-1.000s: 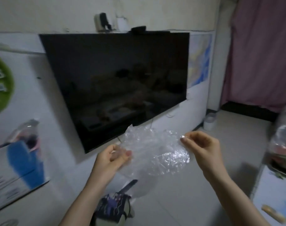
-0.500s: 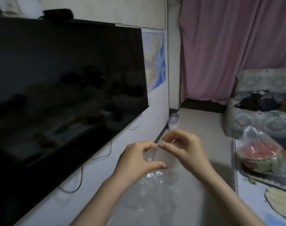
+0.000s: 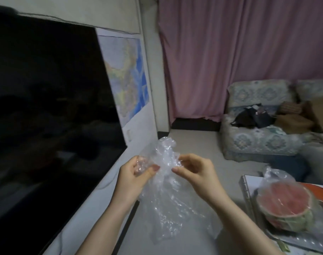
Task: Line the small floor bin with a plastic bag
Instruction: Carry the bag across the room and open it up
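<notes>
A clear, crinkled plastic bag (image 3: 168, 203) hangs in front of me at chest height, its top bunched upward between my hands. My left hand (image 3: 136, 179) pinches the bag's upper edge between thumb and fingers. My right hand (image 3: 197, 173) grips the same edge just to the right, a short gap from the left. The bag's lower part droops loose below my wrists. No floor bin shows in this view.
A large dark TV screen (image 3: 46, 116) fills the left, with a wall map (image 3: 127, 78) beside it. Pink curtains (image 3: 239, 52) hang ahead. A patterned sofa (image 3: 258, 137) stands at right. A halved watermelon in plastic (image 3: 285, 205) sits on a low table (image 3: 249, 196).
The view has swung right, from the TV toward the curtains and sofa. My hands came together from holding the bag spread wide, and the bag's top is now bunched up between them.
</notes>
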A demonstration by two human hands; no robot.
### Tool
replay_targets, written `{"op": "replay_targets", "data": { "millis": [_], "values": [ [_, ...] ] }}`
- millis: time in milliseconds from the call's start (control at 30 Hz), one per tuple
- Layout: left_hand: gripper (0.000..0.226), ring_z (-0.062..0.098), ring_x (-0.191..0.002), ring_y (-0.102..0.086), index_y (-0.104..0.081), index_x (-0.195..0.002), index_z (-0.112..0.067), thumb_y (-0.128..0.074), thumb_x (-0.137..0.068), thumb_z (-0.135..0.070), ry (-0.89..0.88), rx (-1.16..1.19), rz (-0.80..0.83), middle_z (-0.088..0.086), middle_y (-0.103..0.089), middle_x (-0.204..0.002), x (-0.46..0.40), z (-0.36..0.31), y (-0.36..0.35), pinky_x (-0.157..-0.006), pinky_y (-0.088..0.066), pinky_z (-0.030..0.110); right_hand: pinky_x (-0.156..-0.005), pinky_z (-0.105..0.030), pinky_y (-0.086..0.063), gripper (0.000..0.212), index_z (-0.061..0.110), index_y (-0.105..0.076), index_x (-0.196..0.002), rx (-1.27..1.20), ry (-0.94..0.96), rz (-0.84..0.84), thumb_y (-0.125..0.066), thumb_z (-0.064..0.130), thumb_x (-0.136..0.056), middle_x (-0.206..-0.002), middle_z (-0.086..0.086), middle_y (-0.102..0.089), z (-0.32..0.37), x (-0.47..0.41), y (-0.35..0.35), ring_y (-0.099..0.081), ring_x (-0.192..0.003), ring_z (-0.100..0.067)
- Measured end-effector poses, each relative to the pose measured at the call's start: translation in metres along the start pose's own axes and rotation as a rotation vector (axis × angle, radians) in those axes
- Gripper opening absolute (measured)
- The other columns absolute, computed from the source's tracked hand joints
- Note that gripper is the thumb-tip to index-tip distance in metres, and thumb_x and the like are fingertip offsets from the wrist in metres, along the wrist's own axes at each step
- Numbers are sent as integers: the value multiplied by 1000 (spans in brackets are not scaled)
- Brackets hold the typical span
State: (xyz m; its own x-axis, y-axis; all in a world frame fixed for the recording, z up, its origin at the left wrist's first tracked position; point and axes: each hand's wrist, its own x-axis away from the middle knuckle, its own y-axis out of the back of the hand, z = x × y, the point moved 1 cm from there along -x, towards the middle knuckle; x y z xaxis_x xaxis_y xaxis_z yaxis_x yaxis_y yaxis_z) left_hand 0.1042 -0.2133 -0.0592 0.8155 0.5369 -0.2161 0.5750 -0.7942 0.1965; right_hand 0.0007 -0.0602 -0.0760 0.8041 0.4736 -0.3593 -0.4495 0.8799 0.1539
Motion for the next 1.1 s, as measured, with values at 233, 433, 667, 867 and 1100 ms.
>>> {"op": "replay_targets", "data": {
  "millis": [233, 433, 667, 867, 1100],
  "values": [
    [38, 19, -69, -71, -66, -80, -18, -77, -53, -43, -3, -4, 39, 1, -75, -75, -197, 41, -29, -72, -57, 44, -61, -23, -47, 14, 23, -68, -68, 65, 19, -275, -78, 14, -72, -64, 2, -69, -53, -169, 32, -59, -60, -5],
    [24, 2, -65, -67, -66, -79, -24, -83, -65, -14, -32, -84, 115, -9, -72, -70, -342, 72, -91, -54, -49, 13, -64, -27, -49, 8, 20, -70, -71, 138, 0, -457, -76, 16, -74, -66, 3, -70, -108, -283, 83, -61, -62, -8],
    [40, 10, -80, -68, -61, -101, -20, -82, -67, -14, 104, -81, 228, 5, -69, -94, -478, 109, -166, -65, -52, 21, -63, -31, -49, 9, 21, -69, -70, 165, -11, -476, -75, 17, -76, -65, 2, -70, -186, -419, 137, -61, -61, -10],
    [115, -19, -119, -38, -17, -136, -54, -92, -51, -32, 78, -88, 797, -37, -33, -135, -607, 94, -205, -86, -39, 3, -57, -25, -44, 14, 22, -64, -66, 298, 9, -275, -72, 21, -78, -60, 3, -65, -237, -570, 178, -56, -56, -6],
    [98, -13, -115, -44, -38, -132, -44, -82, -46, -59, -129, -443, 255, -28, -51, -126, -735, 108, -287, -93, -36, 12, -55, -16, -41, 9, 18, -68, -70, 303, 34, 41, -73, 20, -77, -67, 0, -68, -288, -733, 153, -56, -59, -6]
  ]
}}
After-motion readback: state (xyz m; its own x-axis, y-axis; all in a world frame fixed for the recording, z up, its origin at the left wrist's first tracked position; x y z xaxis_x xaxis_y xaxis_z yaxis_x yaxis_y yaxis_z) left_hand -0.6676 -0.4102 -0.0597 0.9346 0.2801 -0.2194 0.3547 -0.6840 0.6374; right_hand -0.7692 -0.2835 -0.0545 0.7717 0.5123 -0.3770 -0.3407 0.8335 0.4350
